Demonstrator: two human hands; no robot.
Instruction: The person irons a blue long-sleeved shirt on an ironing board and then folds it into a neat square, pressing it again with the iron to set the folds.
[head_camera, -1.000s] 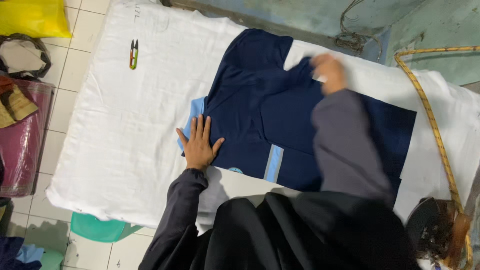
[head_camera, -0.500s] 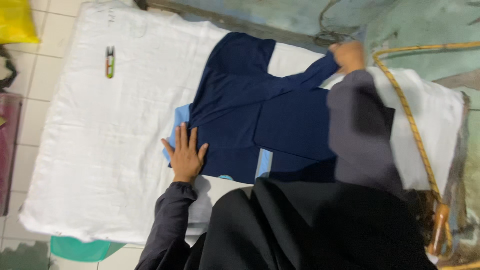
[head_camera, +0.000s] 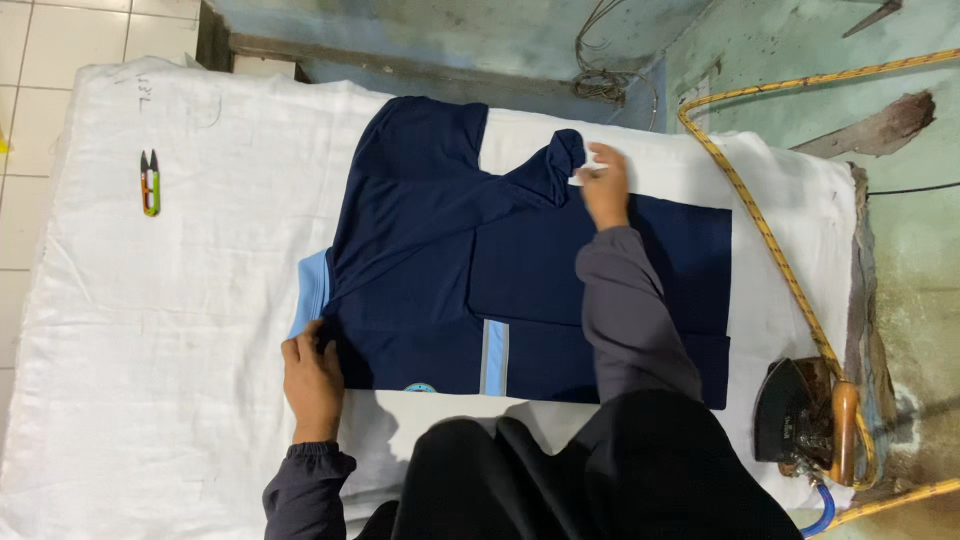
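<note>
Both of my hands are on the navy shirt (head_camera: 430, 260), which lies spread flat across the white cloth (head_camera: 200, 330) covering the table. My left hand (head_camera: 313, 380) rests at the shirt's near left corner, just beside the light blue collar (head_camera: 312, 290); its fingers (head_camera: 305, 345) are curled over the hem, though I cannot tell how firmly they pinch the fabric. My right hand (head_camera: 604, 188) reaches out to the far side of the shirt, where a folded sleeve (head_camera: 555, 165) comes to a point. Its fingertips are closed on a small white tag (head_camera: 590, 170) right at that sleeve end, and the grey sleeve of my own arm lies over the middle of the garment. A light blue stripe (head_camera: 495, 358) runs down the shirt near its front edge, close to my body.

Off to the left, well apart from the shirt, a small pair of thread snips (head_camera: 150, 182) lies on the cloth. At the right end of the table a dark iron (head_camera: 795, 410) with a wooden handle sits on its stand, and a yellow braided cord (head_camera: 760, 230) runs from it up along the cloth's right side toward the wall.
</note>
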